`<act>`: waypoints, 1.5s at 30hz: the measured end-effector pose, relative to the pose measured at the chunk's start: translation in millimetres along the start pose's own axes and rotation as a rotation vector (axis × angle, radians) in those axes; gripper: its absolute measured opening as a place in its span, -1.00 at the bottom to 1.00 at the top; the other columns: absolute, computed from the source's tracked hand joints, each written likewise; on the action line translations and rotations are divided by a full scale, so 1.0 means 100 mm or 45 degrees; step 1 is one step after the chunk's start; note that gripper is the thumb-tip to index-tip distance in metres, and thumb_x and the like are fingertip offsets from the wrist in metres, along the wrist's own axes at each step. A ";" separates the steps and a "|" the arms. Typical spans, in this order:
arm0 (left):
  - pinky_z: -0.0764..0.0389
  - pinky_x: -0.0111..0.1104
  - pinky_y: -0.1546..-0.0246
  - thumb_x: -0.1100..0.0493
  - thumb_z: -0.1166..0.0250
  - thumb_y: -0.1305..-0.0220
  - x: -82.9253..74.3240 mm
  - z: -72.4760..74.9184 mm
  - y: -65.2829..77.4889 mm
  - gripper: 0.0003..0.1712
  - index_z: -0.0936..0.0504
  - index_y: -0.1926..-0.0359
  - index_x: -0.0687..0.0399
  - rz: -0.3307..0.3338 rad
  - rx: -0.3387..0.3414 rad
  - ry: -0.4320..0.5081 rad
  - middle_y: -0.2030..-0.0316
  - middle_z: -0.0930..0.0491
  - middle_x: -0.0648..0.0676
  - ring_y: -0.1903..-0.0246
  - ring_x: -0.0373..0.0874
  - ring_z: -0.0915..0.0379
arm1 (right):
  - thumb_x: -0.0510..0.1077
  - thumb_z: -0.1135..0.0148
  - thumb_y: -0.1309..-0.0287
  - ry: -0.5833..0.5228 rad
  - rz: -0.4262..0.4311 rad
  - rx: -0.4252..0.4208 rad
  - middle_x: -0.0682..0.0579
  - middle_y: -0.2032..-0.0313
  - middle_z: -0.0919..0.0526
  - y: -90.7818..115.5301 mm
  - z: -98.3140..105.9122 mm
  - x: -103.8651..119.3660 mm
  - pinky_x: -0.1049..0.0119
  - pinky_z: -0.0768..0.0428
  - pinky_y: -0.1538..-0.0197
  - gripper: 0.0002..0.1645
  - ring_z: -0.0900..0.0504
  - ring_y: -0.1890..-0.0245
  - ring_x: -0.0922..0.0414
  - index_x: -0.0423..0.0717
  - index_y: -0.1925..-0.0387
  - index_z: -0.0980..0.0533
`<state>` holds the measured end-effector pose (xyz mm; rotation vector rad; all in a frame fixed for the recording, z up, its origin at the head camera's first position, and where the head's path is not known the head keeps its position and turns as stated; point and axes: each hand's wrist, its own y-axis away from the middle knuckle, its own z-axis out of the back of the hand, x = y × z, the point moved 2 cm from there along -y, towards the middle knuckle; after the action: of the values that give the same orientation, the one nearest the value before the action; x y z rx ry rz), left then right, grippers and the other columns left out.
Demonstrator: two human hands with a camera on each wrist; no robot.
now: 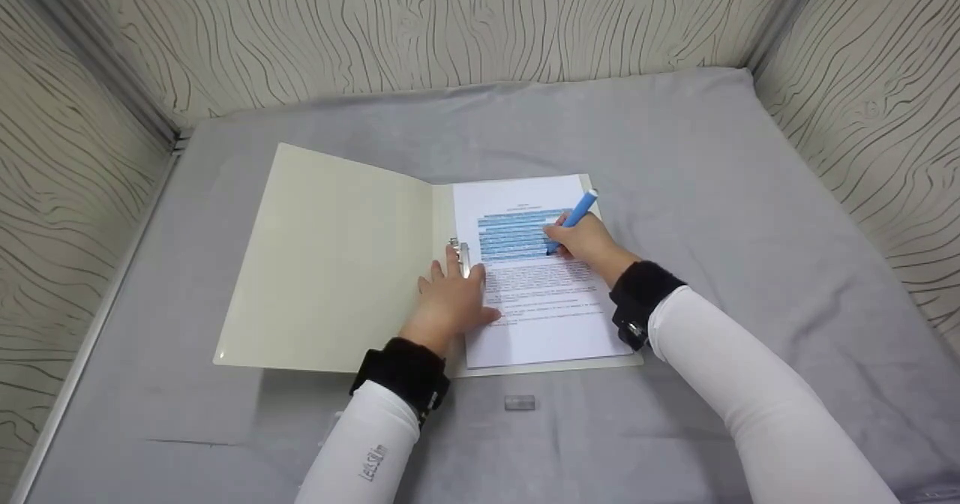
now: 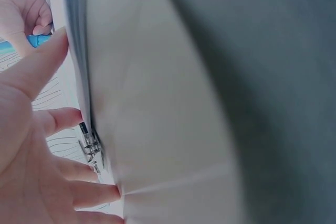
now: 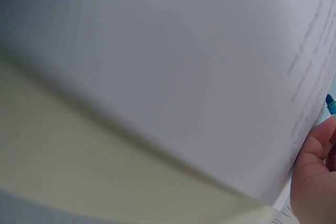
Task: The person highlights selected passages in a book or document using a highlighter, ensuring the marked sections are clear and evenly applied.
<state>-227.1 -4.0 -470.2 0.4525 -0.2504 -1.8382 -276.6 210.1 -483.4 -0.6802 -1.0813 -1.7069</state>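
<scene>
In the head view my right hand (image 1: 589, 238) grips a blue marker (image 1: 579, 209), its dark tip at the printed page (image 1: 540, 339). Blue marking covers the upper block of text; the lines lower down are plain black print. My left hand (image 1: 450, 298) lies with spread fingers at the page's left edge and the folder's spine, its fingertips by the metal clip (image 1: 463, 256). The left wrist view shows that clip (image 2: 90, 145) beside the fingers. In the right wrist view the marker tip (image 3: 329, 99) pokes out past my curled right fingers.
The pale folder (image 1: 330, 264) lies open under the page, its cover to the left. A small grey block (image 1: 520, 403) sits on the grey cloth (image 1: 712, 166) just in front of the folder. Wood-grain patterned walls (image 1: 465, 24) stand at the back and both sides.
</scene>
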 end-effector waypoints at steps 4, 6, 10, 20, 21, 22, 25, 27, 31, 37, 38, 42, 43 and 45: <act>-0.02 0.19 -0.20 -0.27 -0.26 -0.09 -0.01 0.00 0.00 -0.05 -0.12 -0.42 -0.08 0.003 -0.003 -0.001 -0.42 0.30 0.33 -0.33 0.38 0.21 | -0.11 -0.18 -0.17 -0.009 0.002 -0.012 0.10 0.66 -0.40 -0.01 0.00 -0.01 0.47 -0.40 0.52 -0.78 -0.42 0.65 0.26 -0.14 0.45 -0.37; -0.02 0.19 -0.20 -0.27 -0.26 -0.09 0.00 0.00 0.00 -0.05 -0.12 -0.42 -0.08 0.002 -0.005 0.000 -0.42 0.30 0.33 -0.33 0.38 0.21 | -0.11 -0.18 -0.17 -0.006 0.007 -0.012 0.10 0.66 -0.40 -0.01 -0.01 -0.01 0.46 -0.40 0.52 -0.78 -0.42 0.65 0.26 -0.15 0.44 -0.37; -0.01 0.19 -0.20 -0.27 -0.26 -0.09 0.00 0.00 0.00 -0.06 -0.12 -0.42 -0.08 0.000 -0.008 0.007 -0.42 0.31 0.33 -0.33 0.37 0.21 | -0.10 -0.18 -0.18 -0.008 -0.005 -0.009 0.09 0.64 -0.40 -0.01 0.00 -0.02 0.44 -0.41 0.49 -0.78 -0.42 0.62 0.24 -0.14 0.43 -0.37; -0.01 0.20 -0.20 -0.28 -0.25 -0.10 0.01 0.00 0.00 -0.05 -0.12 -0.42 -0.06 -0.006 -0.003 0.003 -0.41 0.30 0.34 -0.33 0.38 0.22 | -0.08 -0.17 -0.20 -0.022 -0.016 -0.003 0.06 0.57 -0.40 -0.01 0.03 -0.04 0.43 -0.40 0.47 -0.76 -0.43 0.58 0.22 -0.13 0.41 -0.35; -0.01 0.20 -0.19 -0.28 -0.25 -0.10 0.01 0.00 0.00 -0.05 -0.12 -0.42 -0.06 -0.007 -0.006 0.004 -0.41 0.30 0.34 -0.33 0.38 0.22 | -0.07 -0.17 -0.20 -0.026 -0.019 -0.004 0.05 0.57 -0.40 -0.01 0.03 -0.04 0.43 -0.40 0.47 -0.76 -0.43 0.58 0.21 -0.13 0.41 -0.35; -0.01 0.21 -0.19 -0.27 -0.25 -0.10 0.01 0.00 0.00 -0.05 -0.12 -0.42 -0.06 -0.008 -0.006 0.004 -0.41 0.30 0.34 -0.33 0.38 0.22 | -0.07 -0.17 -0.20 -0.029 -0.022 -0.005 0.05 0.56 -0.40 -0.01 0.03 -0.04 0.44 -0.40 0.47 -0.76 -0.43 0.58 0.21 -0.13 0.40 -0.35; -0.01 0.21 -0.19 -0.27 -0.25 -0.10 0.01 -0.01 0.00 -0.06 -0.12 -0.42 -0.06 -0.011 -0.009 0.002 -0.41 0.29 0.34 -0.33 0.38 0.22 | -0.07 -0.18 -0.20 -0.035 -0.029 -0.001 0.06 0.55 -0.40 -0.02 0.03 -0.05 0.44 -0.39 0.47 -0.76 -0.42 0.58 0.22 -0.13 0.40 -0.35; -0.02 0.21 -0.19 -0.27 -0.26 -0.10 0.01 0.00 0.00 -0.06 -0.13 -0.42 -0.05 -0.013 -0.014 -0.001 -0.41 0.28 0.34 -0.33 0.38 0.21 | -0.08 -0.18 -0.19 -0.036 -0.020 -0.001 0.06 0.57 -0.39 -0.02 0.04 -0.05 0.45 -0.39 0.49 -0.76 -0.42 0.60 0.23 -0.14 0.41 -0.35; -0.04 0.20 -0.19 -0.27 -0.25 -0.11 0.00 0.01 0.01 -0.07 -0.14 -0.41 -0.06 -0.012 -0.012 -0.014 -0.41 0.28 0.35 -0.32 0.38 0.19 | -0.10 -0.18 -0.17 -0.026 -0.002 -0.002 0.08 0.61 -0.39 -0.02 0.05 -0.05 0.47 -0.41 0.50 -0.76 -0.42 0.62 0.25 -0.14 0.44 -0.35; -0.06 0.20 -0.18 -0.28 -0.24 -0.11 -0.01 0.02 0.02 -0.07 -0.14 -0.41 -0.04 -0.014 -0.017 -0.023 -0.41 0.27 0.36 -0.32 0.39 0.17 | -0.11 -0.18 -0.18 -0.030 -0.001 -0.007 0.09 0.59 -0.38 -0.01 0.07 -0.05 0.48 -0.41 0.51 -0.76 -0.42 0.64 0.27 -0.14 0.44 -0.35; -0.06 0.20 -0.18 -0.28 -0.24 -0.11 -0.01 0.01 0.02 -0.07 -0.14 -0.41 -0.04 -0.015 -0.019 -0.026 -0.41 0.27 0.36 -0.32 0.39 0.17 | -0.10 -0.18 -0.18 -0.027 -0.002 -0.006 0.08 0.59 -0.38 -0.01 0.07 -0.05 0.48 -0.41 0.51 -0.76 -0.42 0.64 0.27 -0.14 0.44 -0.35; -0.07 0.20 -0.18 -0.28 -0.23 -0.11 -0.01 0.01 0.02 -0.07 -0.15 -0.41 -0.04 -0.016 -0.024 -0.034 -0.41 0.26 0.36 -0.32 0.39 0.16 | -0.08 -0.18 -0.20 -0.014 -0.014 -0.005 0.08 0.58 -0.39 0.00 0.09 -0.06 0.47 -0.41 0.49 -0.76 -0.43 0.63 0.26 -0.14 0.41 -0.36; -0.07 0.20 -0.18 -0.29 -0.23 -0.11 -0.01 0.01 0.02 -0.07 -0.15 -0.41 -0.04 -0.017 -0.024 -0.035 -0.41 0.26 0.36 -0.32 0.39 0.16 | -0.07 -0.17 -0.20 -0.014 -0.019 -0.003 0.08 0.58 -0.39 0.00 0.09 -0.06 0.46 -0.40 0.49 -0.75 -0.43 0.62 0.26 -0.14 0.40 -0.36; -0.07 0.20 -0.18 -0.29 -0.23 -0.11 0.00 0.00 0.01 -0.07 -0.14 -0.41 -0.04 -0.016 -0.023 -0.032 -0.41 0.26 0.36 -0.32 0.39 0.16 | -0.06 -0.18 -0.21 -0.019 -0.025 0.005 0.09 0.59 -0.38 0.00 0.09 -0.07 0.46 -0.40 0.48 -0.75 -0.42 0.62 0.26 -0.14 0.40 -0.35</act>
<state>-226.0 -4.1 -469.4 0.4196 -0.2482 -1.8583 -274.4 221.3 -484.4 -0.6832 -1.1046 -1.7186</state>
